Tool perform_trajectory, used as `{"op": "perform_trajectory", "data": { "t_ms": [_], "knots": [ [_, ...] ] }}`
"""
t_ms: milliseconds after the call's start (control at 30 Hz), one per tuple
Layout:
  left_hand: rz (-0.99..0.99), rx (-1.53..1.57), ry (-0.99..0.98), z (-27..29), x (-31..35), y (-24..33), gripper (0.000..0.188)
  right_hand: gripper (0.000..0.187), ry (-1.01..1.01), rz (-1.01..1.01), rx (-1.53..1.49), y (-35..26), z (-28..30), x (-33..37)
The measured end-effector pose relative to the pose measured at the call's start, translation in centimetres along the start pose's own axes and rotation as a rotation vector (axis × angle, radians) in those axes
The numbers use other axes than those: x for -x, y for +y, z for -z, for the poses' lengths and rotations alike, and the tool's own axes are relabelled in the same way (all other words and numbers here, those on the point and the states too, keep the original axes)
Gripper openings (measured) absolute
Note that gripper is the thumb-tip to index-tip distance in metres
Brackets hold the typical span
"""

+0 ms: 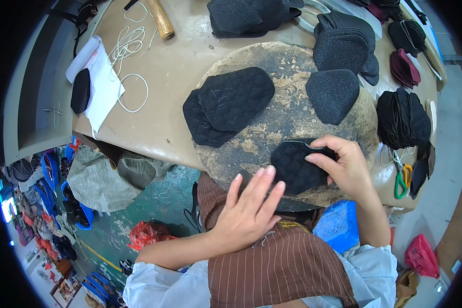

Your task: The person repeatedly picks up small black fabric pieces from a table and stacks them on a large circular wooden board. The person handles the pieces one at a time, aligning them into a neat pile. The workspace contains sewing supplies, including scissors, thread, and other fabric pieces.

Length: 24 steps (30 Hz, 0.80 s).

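Near the front of a worn round wooden board (pixel 249 154) lies a black dimpled fabric pad (pixel 297 167). My right hand (pixel 346 167) pinches its upper right edge between thumb and fingers, lifting that edge slightly. With fingers stretched out, my left hand (pixel 249 205) rests its fingertips at the pad's lower left edge. Two more dimpled pads (pixel 236 100) overlap on the board's left side. A dark grey felt-like piece (pixel 333 95) lies at the board's upper right, below a stack of similar pieces (pixel 344 43).
Green- and orange-handled scissors (pixel 401 177) lie at the table's right, beneath a bundle of black pieces (pixel 403 118). Maroon pieces (pixel 404 68) sit behind. White cord (pixel 128 43), a wooden handle (pixel 160 20) and paper (pixel 101 87) are at left. A blue container (pixel 338 226) stands below the board.
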<state>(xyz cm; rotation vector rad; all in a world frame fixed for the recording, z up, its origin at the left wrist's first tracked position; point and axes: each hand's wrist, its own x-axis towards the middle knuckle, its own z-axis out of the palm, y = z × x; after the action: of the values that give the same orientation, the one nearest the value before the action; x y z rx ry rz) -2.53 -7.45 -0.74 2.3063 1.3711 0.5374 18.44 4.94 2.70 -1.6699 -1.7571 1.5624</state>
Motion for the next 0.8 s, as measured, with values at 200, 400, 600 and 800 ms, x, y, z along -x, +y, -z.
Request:
{"op": "perform_trajectory", "data": {
  "t_ms": [200,400,600,800],
  "knots": [
    [-0.041,-0.136,-0.218,0.0,-2.8,-0.4,0.094,0.018,-0.028,-0.005,0.011,0.1,0.5,-0.3],
    [-0.047,-0.248,-0.263,0.1,-2.8,-0.1,0.091,0.018,0.013,-0.004,0.045,1.1,1.8,-0.2],
    [0.059,-0.117,-0.332,0.6,-6.6,1.8,0.083,0.023,-0.021,0.004,0.309,0.4,2.5,-1.2],
    [0.171,0.263,0.105,1.8,-6.7,-1.2,0.065,0.021,0.039,0.321,0.142,1.5,2.1,1.3]
  ]
}}
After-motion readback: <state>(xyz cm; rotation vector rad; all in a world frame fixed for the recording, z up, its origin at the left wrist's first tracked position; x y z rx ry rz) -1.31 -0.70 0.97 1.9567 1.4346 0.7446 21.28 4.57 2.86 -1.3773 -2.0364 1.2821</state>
